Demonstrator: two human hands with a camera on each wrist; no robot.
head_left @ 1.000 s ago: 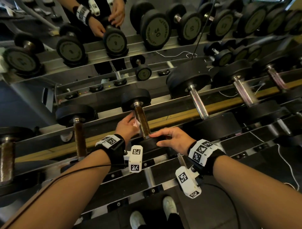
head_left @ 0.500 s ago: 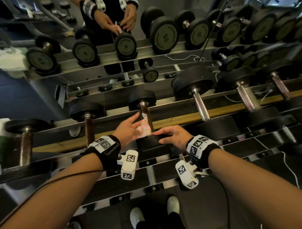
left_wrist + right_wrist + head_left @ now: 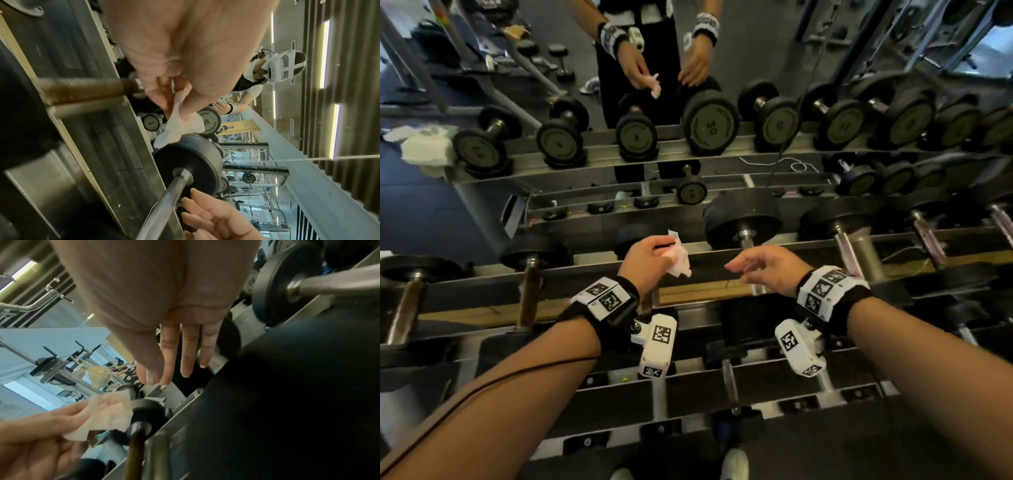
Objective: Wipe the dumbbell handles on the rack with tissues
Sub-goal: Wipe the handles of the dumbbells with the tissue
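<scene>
A pile of crumpled white tissues lies at the far left end of the upper shelf of the grey metal dumbbell rack. On the tier below the hands, two black-headed dumbbells with rusty brown handles rest at the left.

The left hand is raised above the rack. Its thumb and fingers are curled round a crumpled white-and-pink tissue and pinch it; the tissue's free end hangs just beside the black head of a small dumbbell with a brown handle. In the left wrist view the tissue is apart from that handle.

The right hand hovers to the right of the left hand, well apart from the tissue. Its fingers are extended and loosely spread, and it holds nothing. It lies over the chrome handle of a larger black-headed dumbbell; contact with the handle cannot be confirmed.

Further right, additional black dumbbells with chrome handles occupy the same tier. A mirror behind the rack reflects both hands.
</scene>
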